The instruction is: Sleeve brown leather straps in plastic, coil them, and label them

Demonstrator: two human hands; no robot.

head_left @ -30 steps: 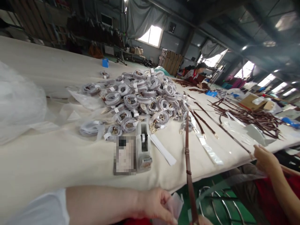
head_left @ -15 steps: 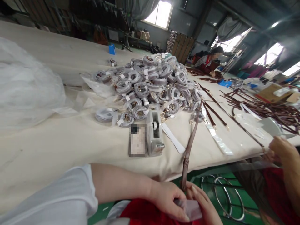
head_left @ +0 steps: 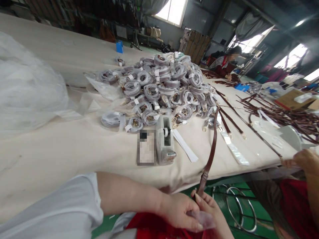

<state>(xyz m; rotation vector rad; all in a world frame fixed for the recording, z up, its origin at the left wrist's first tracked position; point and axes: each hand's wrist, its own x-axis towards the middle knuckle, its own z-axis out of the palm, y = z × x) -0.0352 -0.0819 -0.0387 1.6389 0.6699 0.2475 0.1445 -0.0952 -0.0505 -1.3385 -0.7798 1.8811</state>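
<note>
A brown leather strap (head_left: 211,151) with a buckle runs from the pile down over the table edge. Its lower end is pinched in my right hand (head_left: 210,207). Close beside it, my left hand (head_left: 180,212) is closed on a thin clear plastic sleeve (head_left: 204,219), thumb on top. Where strap and sleeve meet is hidden by my fingers. On the table in front of me stand a tape dispenser (head_left: 165,141) and, left of it, a phone (head_left: 146,149). White paper strips (head_left: 185,146) lie to the right of the dispenser.
Behind the dispenser rises a heap of coiled, plastic-wrapped straps (head_left: 159,88). A large clear plastic bag (head_left: 27,86) fills the left. More brown straps (head_left: 286,114) lie at right, near a co-worker's hand (head_left: 302,159). Below the table edge is a metal-framed stool (head_left: 241,205).
The strap has swung slightly right and bows more. My right hand has moved up a little along with it, and the plastic sleeve in my left hand has changed shape.
</note>
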